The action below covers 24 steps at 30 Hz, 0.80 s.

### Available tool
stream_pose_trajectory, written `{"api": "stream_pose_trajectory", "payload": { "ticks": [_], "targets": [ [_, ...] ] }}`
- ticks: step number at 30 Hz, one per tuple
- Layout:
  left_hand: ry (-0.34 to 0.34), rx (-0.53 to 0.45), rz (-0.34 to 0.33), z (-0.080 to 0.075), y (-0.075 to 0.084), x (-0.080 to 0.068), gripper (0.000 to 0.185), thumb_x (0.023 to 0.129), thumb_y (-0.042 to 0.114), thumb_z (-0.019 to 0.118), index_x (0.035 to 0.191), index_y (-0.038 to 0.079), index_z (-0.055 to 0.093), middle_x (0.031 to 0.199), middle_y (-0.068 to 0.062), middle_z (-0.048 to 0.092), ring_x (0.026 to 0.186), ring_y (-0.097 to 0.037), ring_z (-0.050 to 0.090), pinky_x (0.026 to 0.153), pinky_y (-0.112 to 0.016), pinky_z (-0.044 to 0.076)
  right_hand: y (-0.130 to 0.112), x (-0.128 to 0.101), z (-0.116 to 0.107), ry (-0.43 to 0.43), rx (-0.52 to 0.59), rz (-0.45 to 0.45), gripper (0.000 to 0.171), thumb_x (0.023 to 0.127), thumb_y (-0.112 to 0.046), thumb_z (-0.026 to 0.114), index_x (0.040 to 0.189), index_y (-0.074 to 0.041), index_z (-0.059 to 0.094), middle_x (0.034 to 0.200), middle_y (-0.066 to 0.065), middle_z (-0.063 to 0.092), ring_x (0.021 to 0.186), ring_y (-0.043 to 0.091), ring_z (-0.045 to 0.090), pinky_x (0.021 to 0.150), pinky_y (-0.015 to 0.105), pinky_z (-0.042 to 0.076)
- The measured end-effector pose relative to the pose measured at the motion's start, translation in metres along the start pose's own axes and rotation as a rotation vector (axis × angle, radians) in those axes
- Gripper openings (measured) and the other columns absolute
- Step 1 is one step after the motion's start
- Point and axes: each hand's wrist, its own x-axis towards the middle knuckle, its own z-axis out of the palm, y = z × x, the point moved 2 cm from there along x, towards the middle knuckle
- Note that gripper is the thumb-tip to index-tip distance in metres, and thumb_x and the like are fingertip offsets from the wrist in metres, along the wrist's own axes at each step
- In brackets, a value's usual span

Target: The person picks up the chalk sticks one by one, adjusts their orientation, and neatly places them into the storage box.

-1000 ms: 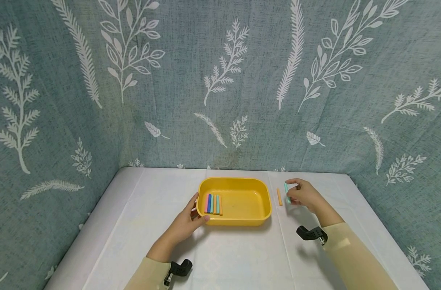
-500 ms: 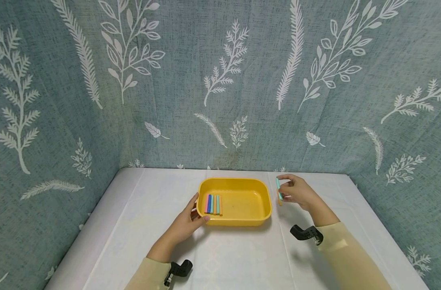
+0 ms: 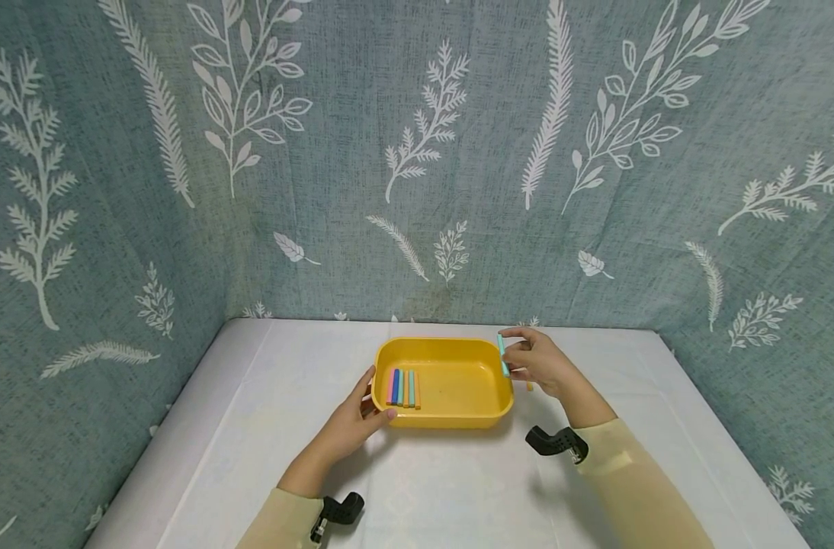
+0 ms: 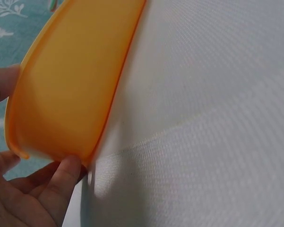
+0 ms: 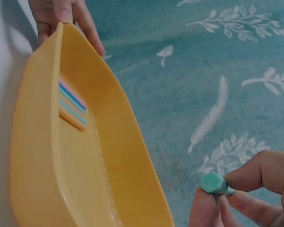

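Note:
A yellow tray point(image 3: 489, 415) sits mid-table, also seen as the tray point(image 5: 33, 156) and the tray point(image 4: 71, 85) in the wrist views. Several coloured chalk sticks point(image 3: 403, 386) lie side by side in its left part; the sticks point(image 5: 72, 106) show in the right wrist view too. My left hand point(image 3: 364, 410) grips the tray's left rim, thumb point(image 4: 66, 182) under its edge. My right hand point(image 3: 537, 362) pinches a teal chalk stick point(image 3: 502, 355) upright over the tray's right rim; its end point(image 5: 213, 183) shows between my fingertips. An orange stick point(image 3: 530, 386) lies on the table, mostly hidden behind that hand.
A white cloth covers the table point(image 3: 252, 427). Leaf-patterned teal fabric point(image 3: 417, 152) walls it in at the back and both sides. Black wrist camera mounts point(image 3: 553, 442) sit on both forearms.
My right hand has carried the teal stick leftward, from beside the orange stick on the table to above the tray's right rim. The left hand and tray stayed put.

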Motion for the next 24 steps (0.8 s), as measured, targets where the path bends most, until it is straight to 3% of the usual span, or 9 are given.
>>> {"api": "stream_pose_trajectory", "payload": {
  "ticks": [9,24],
  "targets": [
    [-0.004,-0.012,0.009,0.000,0.000,0.000,0.094,0.093,0.033,0.073,0.163,0.020,0.012,0.156,-0.018,0.037,0.135,-0.035,0.049,0.110,-0.046,0.042,0.001,0.005,0.028,-0.015,0.051,-0.005,0.054,0.095,0.003,0.061,0.146,-0.004,0.045,0.099,0.010,0.055,0.079,0.021,0.061,0.081,0.041,0.060],
    [-0.011,-0.016,0.015,0.000,-0.001,0.000,0.096,0.092,0.037,0.074,0.163,0.021,0.011,0.156,-0.018,0.037,0.135,-0.035,0.048,0.110,-0.046,0.042,0.010,0.024,0.077,-0.039,-0.002,-0.013,0.049,0.092,0.005,0.065,0.139,-0.005,0.053,0.100,0.015,0.061,0.077,0.023,0.062,0.077,0.044,0.061]
  ]
}}
